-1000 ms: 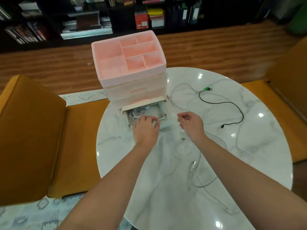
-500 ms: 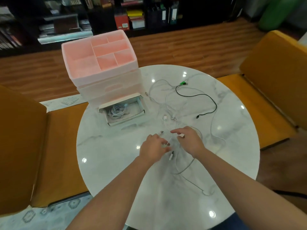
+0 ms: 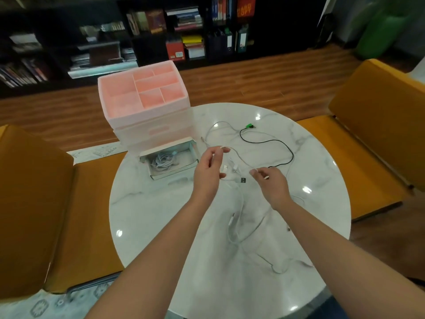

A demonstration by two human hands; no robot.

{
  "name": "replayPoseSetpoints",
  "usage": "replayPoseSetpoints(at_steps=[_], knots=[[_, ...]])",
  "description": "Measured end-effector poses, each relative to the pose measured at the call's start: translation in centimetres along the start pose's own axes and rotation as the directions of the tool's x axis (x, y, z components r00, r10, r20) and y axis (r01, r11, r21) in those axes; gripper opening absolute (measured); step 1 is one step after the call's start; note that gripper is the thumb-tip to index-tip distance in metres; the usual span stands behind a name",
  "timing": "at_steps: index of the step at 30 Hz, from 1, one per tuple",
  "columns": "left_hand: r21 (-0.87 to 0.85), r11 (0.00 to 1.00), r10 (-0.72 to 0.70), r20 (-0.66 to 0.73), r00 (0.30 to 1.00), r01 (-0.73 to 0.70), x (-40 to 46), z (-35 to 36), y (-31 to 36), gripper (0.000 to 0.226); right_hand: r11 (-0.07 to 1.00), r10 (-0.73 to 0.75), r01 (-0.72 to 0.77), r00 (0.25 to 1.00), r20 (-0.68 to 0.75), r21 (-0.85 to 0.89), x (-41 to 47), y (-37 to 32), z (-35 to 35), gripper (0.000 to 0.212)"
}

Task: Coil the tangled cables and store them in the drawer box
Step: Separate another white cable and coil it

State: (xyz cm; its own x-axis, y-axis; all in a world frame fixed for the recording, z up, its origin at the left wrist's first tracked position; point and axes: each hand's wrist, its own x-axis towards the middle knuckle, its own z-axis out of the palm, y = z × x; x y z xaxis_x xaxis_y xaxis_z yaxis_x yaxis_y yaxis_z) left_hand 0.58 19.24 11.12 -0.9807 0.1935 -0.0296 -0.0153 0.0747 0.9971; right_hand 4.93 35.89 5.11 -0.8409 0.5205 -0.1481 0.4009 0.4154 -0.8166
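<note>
A pink drawer box (image 3: 147, 107) stands at the back left of the round marble table (image 3: 161, 215). Its bottom drawer (image 3: 170, 161) is pulled out, with a coiled white cable (image 3: 162, 161) inside. My left hand (image 3: 208, 171) is raised and pinches a white cable (image 3: 239, 157) between thumb and fingertips. My right hand (image 3: 270, 184) pinches the same cable further along, so it hangs stretched between both hands. More white cable (image 3: 236, 226) trails in loops over the table below my hands. A black cable (image 3: 276, 143) with a green plug lies behind them.
Orange cushioned benches (image 3: 34, 203) flank the table left and right (image 3: 379, 134). Dark bookshelves (image 3: 184, 31) line the far wall beyond a wooden floor. A patterned rug (image 3: 34, 307) lies at the lower left.
My hands left the open drawer, moved to the tangled white cables at the table's middle, and lifted one cable between them. The view has shifted so that the box sits further left.
</note>
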Motion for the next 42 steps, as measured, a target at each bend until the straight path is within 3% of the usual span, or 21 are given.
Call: replayPoseSetpoints(at_steps=[3,4,5,6,8,11,15,19,23,27,31,36,42], knots=[[-0.029,0.999,-0.044,-0.017,0.999,0.044,0.7,-0.4,2.3,0.027,0.998,-0.019,0.025,0.995,-0.099,0.062,0.7,-0.9,-1.8,0.029],[-0.027,0.998,-0.06,-0.001,0.998,0.06,0.9,-0.3,2.7,0.028,0.998,-0.041,0.047,0.993,-0.108,0.052,0.8,-1.4,-2.2,0.02],[-0.007,0.998,-0.065,0.019,0.998,0.065,1.0,-0.2,3.1,0.028,0.996,-0.078,0.081,0.994,-0.08,0.04,0.7,-2.1,-2.6,0.013],[0.027,0.997,-0.071,0.041,0.997,0.07,1.0,0.0,3.4,0.028,0.992,-0.12,0.12,0.993,-0.025,0.028,0.3,-2.9,-3.0,0.022],[0.101,0.991,-0.092,0.081,0.992,0.084,1.1,0.7,3.8,0.03,0.978,-0.173,0.157,0.978,0.114,0.14,-0.4,-4.6,-3.7,0.03],[0.116,0.985,-0.141,0.122,0.982,0.127,1.2,1.5,4.4,0.032,0.937,-0.197,0.126,0.961,0.196,0.327,-1.2,-7.1,-4.6,0.019],[-0.032,0.977,-0.196,0.244,0.95,0.21,1.4,1.4,5.3,0.036,0.911,-0.241,0.206,0.969,0.057,0.357,-0.7,-8.9,-6.0,0.02],[-0.084,0.962,-0.214,0.364,0.907,0.261,1.8,0.6,5.2,0.04,0.87,-0.128,0.189,0.979,-0.16,0.456,0.8,-10.2,-7.7,0.018],[-0.24,0.92,-0.194,0.405,0.893,0.309,2.7,0.4,5.8,0.036,0.9,-0.107,0.178,0.975,-0.195,0.399,1.4,-10.0,-8.1,0.026],[-0.428,0.862,-0.099,0.38,0.92,0.27,3.9,0.5,7.0,0.03,0.965,-0.111,0.132,0.988,-0.104,0.228,1.5,-8.3,-6.5,0.035],[-0.346,0.925,-0.024,0.364,0.931,0.159,4.9,0.9,7.4,0.036,0.975,-0.114,0.12,0.993,-0.042,0.187,0.4,-7.5,-4.7,0.035],[-0.279,0.949,-0.04,0.35,0.936,0.145,5.5,1.7,7.4,0.04,0.978,-0.123,0.128,0.992,-0.039,0.167,-1.7,-7.4,-3.1,0.011],[-0.169,0.982,-0.03,0.301,0.953,0.084,5.8,1.9,7.1,0.035,0.986,-0.127,0.123,0.992,0.021,0.114,-3.4,-7.3,-2.3,0.009]])
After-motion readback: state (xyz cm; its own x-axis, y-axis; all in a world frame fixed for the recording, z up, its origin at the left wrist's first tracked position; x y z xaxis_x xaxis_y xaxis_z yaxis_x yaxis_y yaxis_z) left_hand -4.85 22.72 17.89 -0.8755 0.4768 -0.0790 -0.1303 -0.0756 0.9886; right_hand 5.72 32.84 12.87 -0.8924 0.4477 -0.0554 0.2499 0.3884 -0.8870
